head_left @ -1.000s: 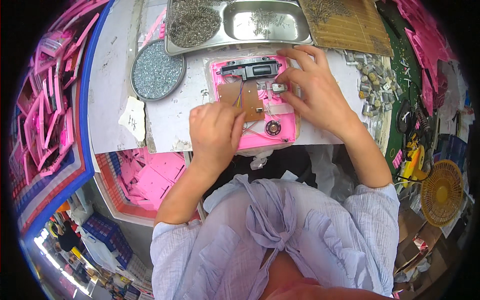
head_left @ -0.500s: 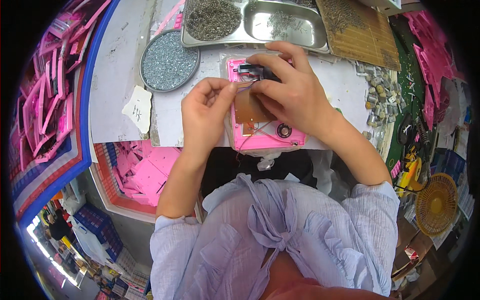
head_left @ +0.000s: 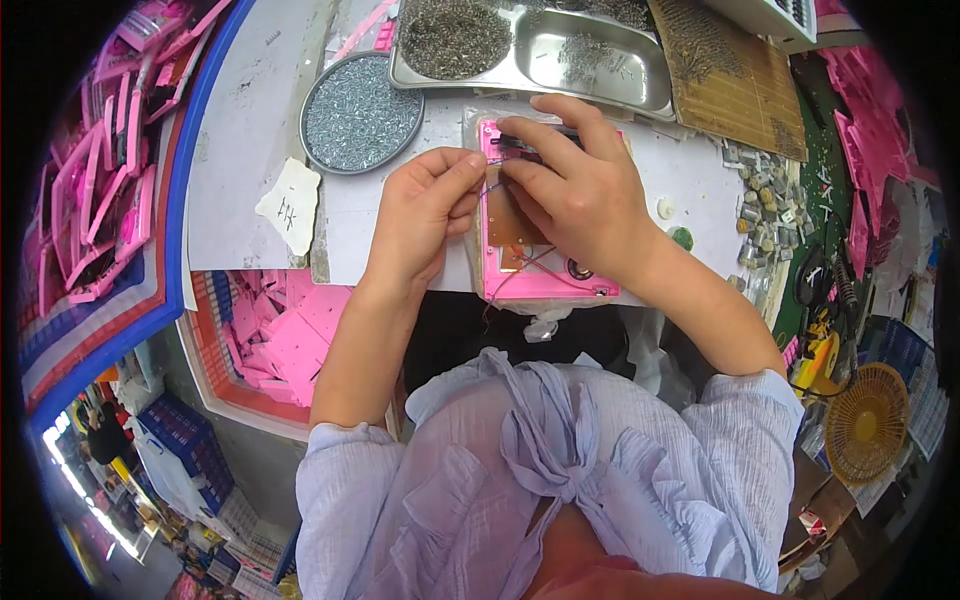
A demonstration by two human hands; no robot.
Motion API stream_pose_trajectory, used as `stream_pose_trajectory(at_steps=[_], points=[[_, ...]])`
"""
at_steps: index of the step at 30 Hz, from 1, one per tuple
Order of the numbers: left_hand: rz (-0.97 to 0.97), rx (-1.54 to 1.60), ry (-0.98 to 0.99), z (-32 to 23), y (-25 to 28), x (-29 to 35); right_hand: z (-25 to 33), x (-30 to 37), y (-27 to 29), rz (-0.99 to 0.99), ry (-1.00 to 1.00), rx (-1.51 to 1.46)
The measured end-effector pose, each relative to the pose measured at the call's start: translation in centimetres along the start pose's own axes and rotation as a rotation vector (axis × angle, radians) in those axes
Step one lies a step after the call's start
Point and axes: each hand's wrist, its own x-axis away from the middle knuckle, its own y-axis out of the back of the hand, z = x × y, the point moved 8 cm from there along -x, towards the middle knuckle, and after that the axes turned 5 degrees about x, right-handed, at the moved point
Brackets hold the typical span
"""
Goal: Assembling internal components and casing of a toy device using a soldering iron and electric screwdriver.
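Pink device shell [head_left: 545,280] w/ brown circuit board [head_left: 512,215] sits center frame on white tabletop [head_left: 250,150]. Left hand [head_left: 420,215] pinches a thin wire at the board's edge, right hand [head_left: 580,190] presses fingers onto it. Round screw tray [head_left: 362,100] upper left.

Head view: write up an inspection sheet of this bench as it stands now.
Surface: white bench top, scuffed.
Job's things: pink plastic housing lying flat with a brown circuit board inside.
Clutter: round dish of small screws; steel compartment tray; torn paper scrap; small metal parts.
Hands: left hand pinching at the board's edge; right hand pressing on the housing.
Cables: thin red and blue wires across the board.
Surroundings: crate of pink plastic pieces; small fan.
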Motion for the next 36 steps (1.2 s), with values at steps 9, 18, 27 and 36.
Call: stream_pose_trajectory(at_steps=[9,18,27,36], points=[[-0.059,-0.211,-0.083,-0.8,1.4,-1.0,1.6,-0.6,-1.2,0.116,0.257,0.048],[-0.144,-1.194,-1.203,-5.5,-7.5,5.7,-6.4,3.8,3.1,0.003,-0.151,-0.345],[0.28,-0.869,-0.349,-1.2,-10.3,0.1,-7.7,4.4,4.1,-0.109,-0.225,-0.432],[0.235,-0.787,-0.26,-1.2,-9.7,-0.6,-7.5,6.1,3.7,-0.16,-0.446,-0.492]])
